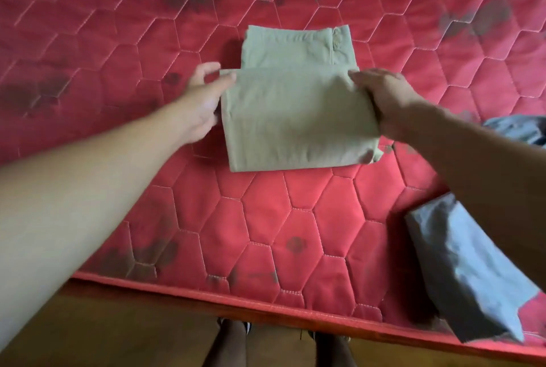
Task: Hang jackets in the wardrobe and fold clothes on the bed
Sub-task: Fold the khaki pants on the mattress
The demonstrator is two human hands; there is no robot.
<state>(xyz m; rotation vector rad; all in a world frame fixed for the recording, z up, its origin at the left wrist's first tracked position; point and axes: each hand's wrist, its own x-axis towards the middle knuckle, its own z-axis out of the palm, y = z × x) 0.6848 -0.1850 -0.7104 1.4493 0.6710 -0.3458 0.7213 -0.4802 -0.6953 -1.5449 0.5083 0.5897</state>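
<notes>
Folded khaki trousers lie on the red quilted mattress, the near half doubled over the far half, whose waistband shows at the back. My left hand pinches the left edge of the upper fold between thumb and fingers. At the right edge, my right hand grips the same fold, fingers curled over the cloth. The fold is slightly raised off the layer below.
A folded grey garment lies at the mattress's near right corner, partly under my right forearm. Another grey-blue cloth peeks in at the right edge. The mattress's front edge runs above a wooden floor, where my feet stand.
</notes>
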